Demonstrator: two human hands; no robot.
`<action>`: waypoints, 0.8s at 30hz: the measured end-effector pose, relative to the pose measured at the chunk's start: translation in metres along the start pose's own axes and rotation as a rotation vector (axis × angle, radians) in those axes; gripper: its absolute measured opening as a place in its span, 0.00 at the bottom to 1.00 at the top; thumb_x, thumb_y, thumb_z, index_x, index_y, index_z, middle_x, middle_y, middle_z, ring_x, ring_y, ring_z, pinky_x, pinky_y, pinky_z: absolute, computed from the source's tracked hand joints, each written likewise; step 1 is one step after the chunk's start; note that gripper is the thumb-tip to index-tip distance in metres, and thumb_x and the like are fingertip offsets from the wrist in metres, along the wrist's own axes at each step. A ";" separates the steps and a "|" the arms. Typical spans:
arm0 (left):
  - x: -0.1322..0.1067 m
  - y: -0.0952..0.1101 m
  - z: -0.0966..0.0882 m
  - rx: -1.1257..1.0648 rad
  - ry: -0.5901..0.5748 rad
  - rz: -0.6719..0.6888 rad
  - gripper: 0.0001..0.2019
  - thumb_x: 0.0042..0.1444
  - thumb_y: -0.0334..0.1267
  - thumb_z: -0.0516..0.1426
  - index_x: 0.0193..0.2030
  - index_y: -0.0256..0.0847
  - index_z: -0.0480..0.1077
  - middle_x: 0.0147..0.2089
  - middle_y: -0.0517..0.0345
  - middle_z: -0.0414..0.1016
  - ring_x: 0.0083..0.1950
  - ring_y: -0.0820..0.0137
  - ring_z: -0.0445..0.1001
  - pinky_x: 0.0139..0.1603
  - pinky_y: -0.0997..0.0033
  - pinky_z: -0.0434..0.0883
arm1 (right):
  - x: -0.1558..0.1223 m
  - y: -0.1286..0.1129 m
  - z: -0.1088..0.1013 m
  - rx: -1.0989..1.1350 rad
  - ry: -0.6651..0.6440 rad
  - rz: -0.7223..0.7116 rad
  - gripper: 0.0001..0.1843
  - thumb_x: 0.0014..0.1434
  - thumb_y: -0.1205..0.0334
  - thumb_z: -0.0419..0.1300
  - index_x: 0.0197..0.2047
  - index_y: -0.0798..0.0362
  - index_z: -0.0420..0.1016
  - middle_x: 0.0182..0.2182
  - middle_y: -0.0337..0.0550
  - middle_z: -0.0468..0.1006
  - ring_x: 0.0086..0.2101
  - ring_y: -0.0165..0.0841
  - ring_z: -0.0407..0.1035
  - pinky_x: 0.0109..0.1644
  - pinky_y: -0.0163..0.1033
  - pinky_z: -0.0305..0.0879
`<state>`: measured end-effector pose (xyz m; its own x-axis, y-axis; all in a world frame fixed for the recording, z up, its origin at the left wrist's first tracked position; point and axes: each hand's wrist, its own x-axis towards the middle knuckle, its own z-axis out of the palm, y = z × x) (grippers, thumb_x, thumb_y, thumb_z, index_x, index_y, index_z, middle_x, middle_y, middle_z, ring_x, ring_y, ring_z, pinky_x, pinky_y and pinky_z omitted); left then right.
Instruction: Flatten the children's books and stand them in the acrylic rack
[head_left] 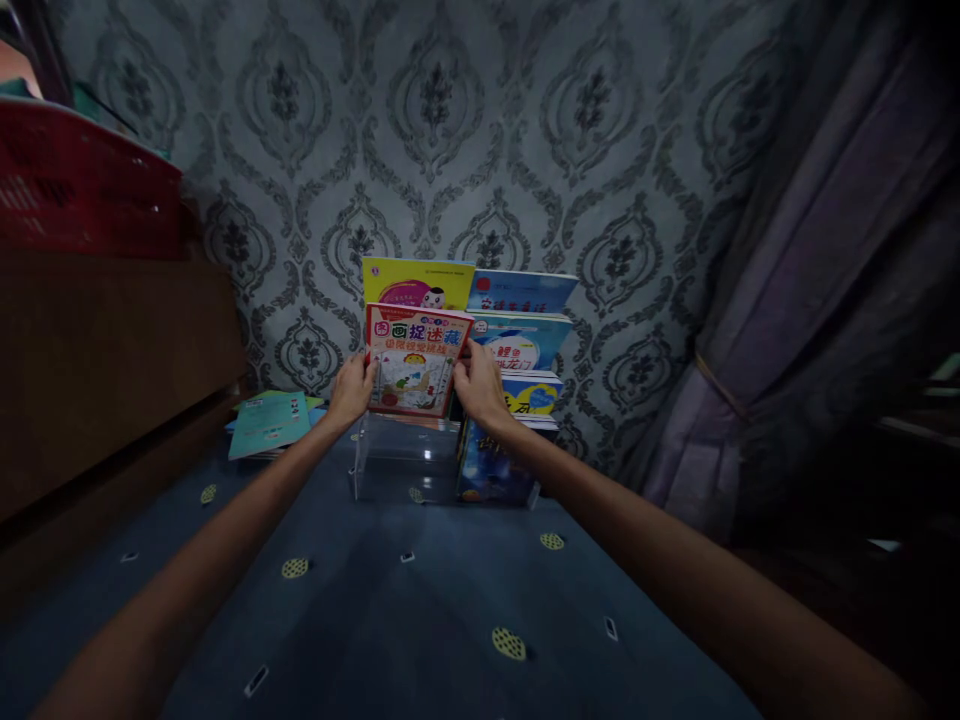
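A red-bordered picture book (416, 362) stands upright between my hands, its cover facing me. My left hand (352, 391) grips its left edge, and my right hand (478, 383) pinches the right edge. Behind it rises a yellow book (416, 279). Both are over the left side of a clear tiered book stand (397, 465). On the right side of the stand, several blue books stand in steps, among them a light-blue one (551, 338) and a dark-blue one (499, 465) at the front. My right hand and forearm hide parts of these.
A small pile of books with a teal one (270, 423) on top lies to the left on the patterned blue cloth (405, 620). Beyond it is a brown wooden cabinet (112, 350) with a red basket (82, 180) on top. A tied curtain (720, 390) hangs right, against the papered wall (435, 130).
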<state>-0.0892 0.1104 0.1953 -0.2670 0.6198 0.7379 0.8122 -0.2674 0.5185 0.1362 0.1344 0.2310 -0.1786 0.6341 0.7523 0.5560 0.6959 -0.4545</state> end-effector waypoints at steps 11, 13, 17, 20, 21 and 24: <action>-0.007 0.011 -0.007 0.176 -0.017 -0.029 0.09 0.64 0.37 0.52 0.50 0.40 0.62 0.49 0.42 0.74 0.50 0.52 0.76 0.49 0.58 0.70 | -0.001 0.001 0.003 0.005 0.008 -0.030 0.31 0.59 0.68 0.47 0.66 0.56 0.59 0.49 0.56 0.70 0.50 0.44 0.68 0.59 0.54 0.65; -0.006 0.011 -0.007 0.200 -0.013 -0.008 0.07 0.65 0.38 0.52 0.47 0.41 0.64 0.48 0.43 0.75 0.50 0.53 0.75 0.50 0.59 0.69 | -0.001 -0.001 0.002 -0.005 0.019 -0.050 0.32 0.59 0.69 0.47 0.68 0.55 0.57 0.50 0.55 0.70 0.50 0.44 0.68 0.59 0.54 0.65; 0.001 0.009 -0.008 0.153 -0.020 0.024 0.09 0.67 0.41 0.48 0.43 0.41 0.66 0.46 0.44 0.75 0.51 0.55 0.74 0.53 0.59 0.68 | -0.002 -0.009 -0.004 -0.026 0.057 -0.099 0.36 0.59 0.70 0.47 0.71 0.55 0.49 0.52 0.57 0.66 0.52 0.45 0.66 0.61 0.57 0.64; 0.008 0.008 -0.008 0.062 -0.036 0.012 0.12 0.68 0.43 0.46 0.44 0.41 0.67 0.45 0.45 0.76 0.52 0.55 0.74 0.54 0.59 0.68 | -0.001 -0.015 -0.007 -0.017 0.061 -0.127 0.38 0.60 0.70 0.47 0.73 0.52 0.43 0.54 0.57 0.63 0.53 0.47 0.65 0.61 0.60 0.63; 0.010 0.008 -0.007 0.035 -0.042 -0.008 0.13 0.68 0.43 0.46 0.44 0.41 0.67 0.45 0.45 0.76 0.52 0.55 0.74 0.54 0.59 0.68 | -0.001 -0.016 -0.007 -0.014 0.052 -0.132 0.39 0.60 0.70 0.47 0.73 0.50 0.41 0.55 0.57 0.62 0.53 0.48 0.65 0.61 0.61 0.63; 0.016 0.008 -0.004 -0.027 -0.040 -0.078 0.14 0.68 0.44 0.46 0.45 0.40 0.68 0.46 0.44 0.77 0.53 0.54 0.74 0.54 0.59 0.67 | 0.000 -0.018 -0.006 -0.016 0.011 -0.145 0.39 0.60 0.71 0.47 0.73 0.49 0.42 0.57 0.57 0.59 0.53 0.49 0.65 0.60 0.61 0.63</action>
<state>-0.0889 0.1153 0.2132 -0.3077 0.6684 0.6772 0.7752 -0.2365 0.5857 0.1313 0.1195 0.2421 -0.2487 0.5236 0.8149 0.5381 0.7742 -0.3332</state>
